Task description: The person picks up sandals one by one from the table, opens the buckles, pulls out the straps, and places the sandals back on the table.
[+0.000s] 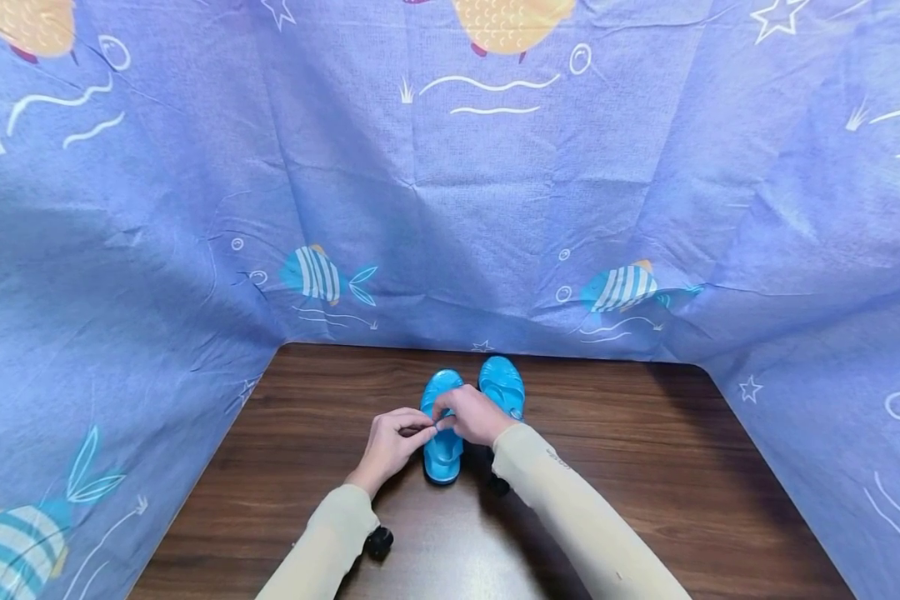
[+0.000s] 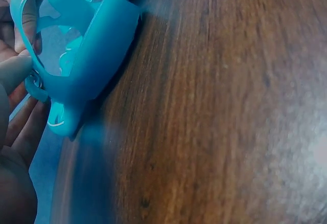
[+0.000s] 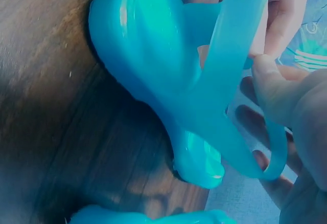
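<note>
2 blue sandals (image 1: 442, 467) on 1 table (image 1: 292, 467), l grip (image 1: 392, 442) & r grip (image 1: 474, 414) both pinching 1 sandal's strap (image 3: 234, 37), afaict.

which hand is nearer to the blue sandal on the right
Right. The right hand is beside the right sandal, at its near left side in the head view; the left hand is farther left, by the other sandal.

No text is legible; small dark marks (image 1: 558, 459) on the right sleeve (image 1: 570, 510) may be lettering.
</note>
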{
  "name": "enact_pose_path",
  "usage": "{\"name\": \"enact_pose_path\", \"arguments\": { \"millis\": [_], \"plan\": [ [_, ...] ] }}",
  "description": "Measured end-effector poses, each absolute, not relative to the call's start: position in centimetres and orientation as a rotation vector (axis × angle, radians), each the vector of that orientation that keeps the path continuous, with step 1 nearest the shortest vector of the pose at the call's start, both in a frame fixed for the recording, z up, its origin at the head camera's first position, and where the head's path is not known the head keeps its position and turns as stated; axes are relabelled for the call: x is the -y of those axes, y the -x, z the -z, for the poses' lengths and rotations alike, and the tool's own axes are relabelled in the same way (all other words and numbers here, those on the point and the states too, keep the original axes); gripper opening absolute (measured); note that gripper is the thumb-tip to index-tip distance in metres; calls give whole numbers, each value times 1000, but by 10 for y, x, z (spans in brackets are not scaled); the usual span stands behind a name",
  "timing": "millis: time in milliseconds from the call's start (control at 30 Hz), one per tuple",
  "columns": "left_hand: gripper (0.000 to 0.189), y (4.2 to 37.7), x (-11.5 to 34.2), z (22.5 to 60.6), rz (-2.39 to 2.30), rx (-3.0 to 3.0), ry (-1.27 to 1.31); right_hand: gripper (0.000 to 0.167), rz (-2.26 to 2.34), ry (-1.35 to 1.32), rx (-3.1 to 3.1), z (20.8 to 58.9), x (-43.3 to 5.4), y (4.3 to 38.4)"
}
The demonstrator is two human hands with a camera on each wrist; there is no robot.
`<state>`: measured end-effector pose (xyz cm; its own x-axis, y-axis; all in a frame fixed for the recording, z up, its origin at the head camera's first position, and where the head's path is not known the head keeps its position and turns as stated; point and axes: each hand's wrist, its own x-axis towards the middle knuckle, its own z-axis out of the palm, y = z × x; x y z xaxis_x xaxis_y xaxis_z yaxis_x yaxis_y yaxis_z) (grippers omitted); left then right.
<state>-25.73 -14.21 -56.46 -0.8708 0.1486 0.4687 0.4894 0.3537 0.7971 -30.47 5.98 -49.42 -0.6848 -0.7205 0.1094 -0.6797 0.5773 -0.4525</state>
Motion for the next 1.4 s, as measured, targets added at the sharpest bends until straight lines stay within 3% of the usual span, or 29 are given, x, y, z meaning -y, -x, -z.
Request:
{"name": "enact_pose_path", "arguments": {
  "millis": [1400],
  "plan": [
    [7, 258, 141, 563, 1467, 2327, 518, 16, 708, 1215, -2793, 504, -53, 303]
  ]
}}
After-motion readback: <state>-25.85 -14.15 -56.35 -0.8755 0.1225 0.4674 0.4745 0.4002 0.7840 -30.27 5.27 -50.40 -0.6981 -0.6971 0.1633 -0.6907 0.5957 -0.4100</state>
